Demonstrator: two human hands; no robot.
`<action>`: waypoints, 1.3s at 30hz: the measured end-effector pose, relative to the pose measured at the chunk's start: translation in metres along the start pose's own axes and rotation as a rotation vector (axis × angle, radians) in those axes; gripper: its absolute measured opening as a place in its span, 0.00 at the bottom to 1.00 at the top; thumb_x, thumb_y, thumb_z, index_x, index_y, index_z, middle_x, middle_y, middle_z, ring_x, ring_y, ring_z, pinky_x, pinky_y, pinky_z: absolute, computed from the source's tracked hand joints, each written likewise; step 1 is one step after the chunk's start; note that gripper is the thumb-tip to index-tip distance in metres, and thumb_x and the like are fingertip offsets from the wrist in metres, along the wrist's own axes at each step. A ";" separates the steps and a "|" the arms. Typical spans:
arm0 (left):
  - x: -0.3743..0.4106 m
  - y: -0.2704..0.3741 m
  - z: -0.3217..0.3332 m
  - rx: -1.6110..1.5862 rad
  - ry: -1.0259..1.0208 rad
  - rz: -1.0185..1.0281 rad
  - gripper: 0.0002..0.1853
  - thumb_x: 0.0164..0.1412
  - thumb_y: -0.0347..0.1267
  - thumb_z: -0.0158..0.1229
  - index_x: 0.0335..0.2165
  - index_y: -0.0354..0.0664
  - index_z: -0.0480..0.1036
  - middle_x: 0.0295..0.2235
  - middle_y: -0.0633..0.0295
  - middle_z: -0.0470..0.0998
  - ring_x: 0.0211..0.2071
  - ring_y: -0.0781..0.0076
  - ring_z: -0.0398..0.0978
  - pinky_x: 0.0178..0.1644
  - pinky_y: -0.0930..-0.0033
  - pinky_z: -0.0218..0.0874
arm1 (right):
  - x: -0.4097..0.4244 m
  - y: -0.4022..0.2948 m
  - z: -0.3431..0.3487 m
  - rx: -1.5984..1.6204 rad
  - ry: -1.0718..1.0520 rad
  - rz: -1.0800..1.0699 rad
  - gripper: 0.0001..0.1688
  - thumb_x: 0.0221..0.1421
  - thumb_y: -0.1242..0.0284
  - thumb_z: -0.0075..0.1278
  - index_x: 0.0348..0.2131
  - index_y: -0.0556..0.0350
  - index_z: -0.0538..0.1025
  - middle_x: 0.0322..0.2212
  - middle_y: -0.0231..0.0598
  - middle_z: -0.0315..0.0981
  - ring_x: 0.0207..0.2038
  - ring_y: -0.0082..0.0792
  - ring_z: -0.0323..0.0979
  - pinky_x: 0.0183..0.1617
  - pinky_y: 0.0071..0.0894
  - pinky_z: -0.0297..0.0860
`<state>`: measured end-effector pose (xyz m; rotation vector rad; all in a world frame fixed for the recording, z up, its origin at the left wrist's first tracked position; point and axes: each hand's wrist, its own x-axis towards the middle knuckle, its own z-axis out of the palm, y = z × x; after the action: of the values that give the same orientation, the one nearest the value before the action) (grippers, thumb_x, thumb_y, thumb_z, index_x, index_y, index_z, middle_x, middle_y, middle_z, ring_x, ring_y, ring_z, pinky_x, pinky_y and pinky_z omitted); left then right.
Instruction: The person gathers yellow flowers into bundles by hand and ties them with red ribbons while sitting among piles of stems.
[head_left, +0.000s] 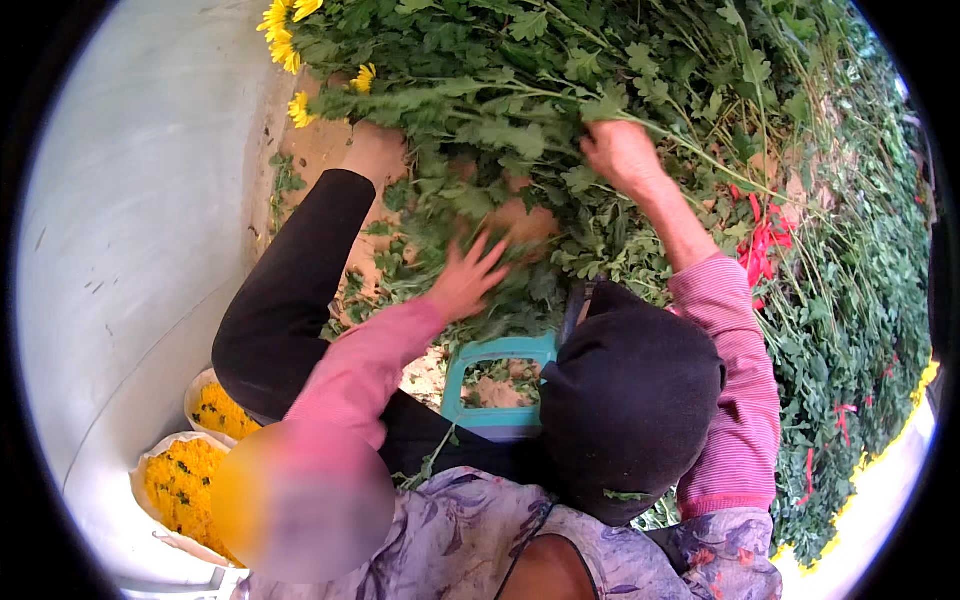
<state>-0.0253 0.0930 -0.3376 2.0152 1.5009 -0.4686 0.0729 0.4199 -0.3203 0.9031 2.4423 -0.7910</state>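
Observation:
My left hand (469, 281), blurred by motion, has its fingers spread over leafy green stems in front of the blue-green plastic stool (501, 349). Farther up and to the right, my right hand (622, 150) is closed around a long flower stem (697, 154) at the edge of a large heap of leafy chrysanthemum stems (525, 75). Yellow chrysanthemum blooms (281, 41) show at the heap's upper left. Leaves partly cover my right fingertips. Loose leaves lie around my bare foot (375, 154).
Red ribbons (761, 247) lie among stems at the right, beside a long bank of leafy bundles (840, 337). Wrapped yellow flower bunches (184, 487) stand at lower left by a pale wall (142, 187). My bent knee in black trousers (262, 345) is at left.

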 end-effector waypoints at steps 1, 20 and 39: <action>-0.035 0.002 0.013 0.083 -0.346 0.043 0.42 0.53 0.48 0.60 0.64 0.61 0.53 0.66 0.50 0.42 0.66 0.49 0.43 0.52 0.35 0.58 | 0.000 0.011 -0.004 0.149 0.043 0.024 0.15 0.55 0.68 0.49 0.40 0.57 0.75 0.32 0.54 0.76 0.35 0.50 0.75 0.41 0.46 0.72; -0.386 -0.154 -0.103 -0.509 1.110 -1.264 0.28 0.54 0.40 0.64 0.52 0.42 0.69 0.46 0.57 0.75 0.45 0.68 0.73 0.50 0.68 0.64 | -0.050 0.072 0.087 0.572 0.106 -0.118 0.21 0.60 0.74 0.49 0.50 0.69 0.69 0.38 0.45 0.76 0.40 0.27 0.71 0.46 0.25 0.66; -0.180 0.167 0.223 -1.229 0.307 -1.433 0.53 0.49 0.53 0.62 0.65 0.46 0.44 0.65 0.40 0.33 0.63 0.27 0.39 0.62 0.38 0.48 | 0.054 -0.211 0.055 0.167 0.116 -0.389 0.18 0.61 0.77 0.45 0.50 0.67 0.69 0.39 0.42 0.75 0.42 0.27 0.70 0.48 0.24 0.65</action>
<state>0.0912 -0.2158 -0.3639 -0.0956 2.3383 0.2964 -0.1002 0.2769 -0.3144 0.5441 2.7295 -1.1182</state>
